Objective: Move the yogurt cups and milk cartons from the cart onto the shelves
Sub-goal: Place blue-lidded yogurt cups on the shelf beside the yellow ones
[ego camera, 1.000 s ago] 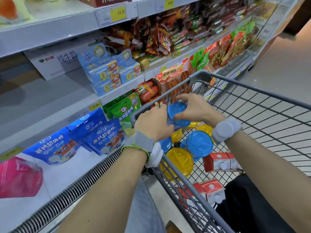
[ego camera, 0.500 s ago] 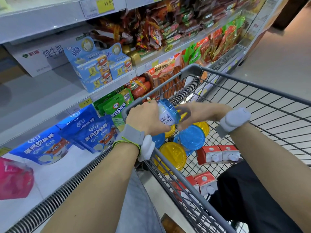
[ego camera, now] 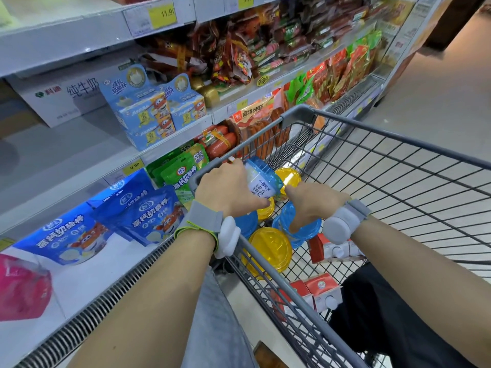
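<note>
My left hand (ego camera: 223, 187) grips a blue-lidded yogurt cup (ego camera: 261, 181), tilted on its side above the left rim of the wire cart (ego camera: 372, 134). Lower in the cart, my right hand (ego camera: 310, 203) reaches down with its fingers curled over another blue-lidded yogurt cup (ego camera: 305, 232). Around it lie a large yellow-lidded cup (ego camera: 271, 248), a second yellow one (ego camera: 289, 176) and a blue one (ego camera: 245, 224). Red and white milk cartons (ego camera: 326, 290) lie on the cart floor, with more cartons (ego camera: 334, 248) under my right wrist.
The grey middle shelf (ego camera: 66, 155) on the left has bare room beside blue boxed cheese cups (ego camera: 148, 112) and a white milk case (ego camera: 61, 99). Blue cheese-stick bags (ego camera: 148, 216) fill the bottom shelf. A vent grille (ego camera: 106, 301) runs along the cooler's edge.
The blue-lidded cup passed from both hands into my left hand alone and tilted over. My right hand let go and dropped down onto a blue cup in the cart.
</note>
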Demonstrator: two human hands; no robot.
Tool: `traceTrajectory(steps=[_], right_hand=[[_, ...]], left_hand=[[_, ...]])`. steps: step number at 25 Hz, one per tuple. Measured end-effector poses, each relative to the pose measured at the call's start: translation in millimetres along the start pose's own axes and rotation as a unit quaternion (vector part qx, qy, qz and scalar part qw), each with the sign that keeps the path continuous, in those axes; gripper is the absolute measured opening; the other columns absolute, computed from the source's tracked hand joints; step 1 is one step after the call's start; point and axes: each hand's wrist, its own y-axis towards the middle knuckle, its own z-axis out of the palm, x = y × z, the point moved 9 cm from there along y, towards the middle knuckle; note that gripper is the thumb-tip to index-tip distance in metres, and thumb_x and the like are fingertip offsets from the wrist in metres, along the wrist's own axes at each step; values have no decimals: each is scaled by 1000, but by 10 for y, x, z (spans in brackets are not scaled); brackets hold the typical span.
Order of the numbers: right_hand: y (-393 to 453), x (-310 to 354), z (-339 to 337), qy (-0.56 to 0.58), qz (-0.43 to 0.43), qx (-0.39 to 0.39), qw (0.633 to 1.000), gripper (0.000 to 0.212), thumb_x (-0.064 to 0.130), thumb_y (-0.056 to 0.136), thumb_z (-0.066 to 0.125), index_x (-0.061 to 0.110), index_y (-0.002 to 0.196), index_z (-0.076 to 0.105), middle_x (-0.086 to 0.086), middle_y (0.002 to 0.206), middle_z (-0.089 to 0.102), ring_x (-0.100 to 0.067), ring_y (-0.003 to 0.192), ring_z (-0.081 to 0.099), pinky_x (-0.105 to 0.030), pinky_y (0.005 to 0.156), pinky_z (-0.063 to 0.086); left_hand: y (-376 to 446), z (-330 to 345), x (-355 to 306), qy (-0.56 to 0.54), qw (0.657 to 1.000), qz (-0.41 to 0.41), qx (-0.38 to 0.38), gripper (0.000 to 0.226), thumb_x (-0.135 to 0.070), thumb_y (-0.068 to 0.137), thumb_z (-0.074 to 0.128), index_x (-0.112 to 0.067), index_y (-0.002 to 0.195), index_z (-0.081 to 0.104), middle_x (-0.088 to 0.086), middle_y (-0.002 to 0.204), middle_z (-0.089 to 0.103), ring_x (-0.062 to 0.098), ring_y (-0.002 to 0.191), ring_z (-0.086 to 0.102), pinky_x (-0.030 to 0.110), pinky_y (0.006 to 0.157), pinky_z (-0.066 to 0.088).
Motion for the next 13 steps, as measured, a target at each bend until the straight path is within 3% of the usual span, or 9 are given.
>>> traceTrajectory(steps=[6, 10, 13], right_hand=[[15, -43, -31, 30, -4, -31, 999, 69, 53, 66, 82, 17, 114, 47, -4, 102, 54, -28, 88, 60, -40, 66, 52], [20, -133, -117, 76, -24, -24, 997, 77, 57, 61, 79, 10, 119, 58, -12, 108, 66, -33, 97, 67, -41, 70, 56], [-82, -269, -421, 126, -24, -64, 990, 79, 58, 58, 78, 11, 119, 60, -14, 107, 66, -35, 100, 65, -45, 76, 57]], left_hand=[[-26, -72, 21, -48, 998, -19, -24, 82, -80, 67, 70, -14, 110, 48, 2, 92, 58, 25, 81, 55, 33, 61, 41], [-65, -149, 14, -136, 989, -1, -57, 75, -81, 63, 70, -20, 101, 50, -6, 86, 61, 19, 79, 61, 38, 61, 51], [-132, -199, 47, -218, 973, 7, -77, 75, -82, 60, 70, -27, 107, 53, -12, 90, 65, 12, 82, 64, 42, 70, 57]])
